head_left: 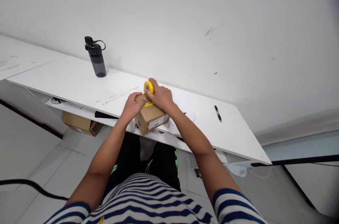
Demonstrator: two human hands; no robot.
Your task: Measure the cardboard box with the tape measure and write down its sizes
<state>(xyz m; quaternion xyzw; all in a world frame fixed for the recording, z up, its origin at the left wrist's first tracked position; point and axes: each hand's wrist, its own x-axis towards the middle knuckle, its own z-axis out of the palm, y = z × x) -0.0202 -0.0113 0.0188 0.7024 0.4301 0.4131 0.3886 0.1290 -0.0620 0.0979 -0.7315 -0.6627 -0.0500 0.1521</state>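
Note:
A small brown cardboard box (152, 116) with a white label on its side rests, tilted, at the front edge of the white desk. My right hand (163, 96) is wrapped round a yellow tape measure (148, 86) above the far side of the box. A short yellow length of its blade (147, 104) lies across the top of the box. My left hand (131, 106) grips the box's left corner, its thumb close to the blade's end. Whether that thumb presses on the blade cannot be made out. White paper (189, 115) lies partly beneath the box and right forearm.
A dark water bottle (97, 59) stands at the back left of the desk (66, 72). To the right lies a black pen (218, 113). Another cardboard box (79, 123) is below the desk on the left. A wall (159, 22) rises behind.

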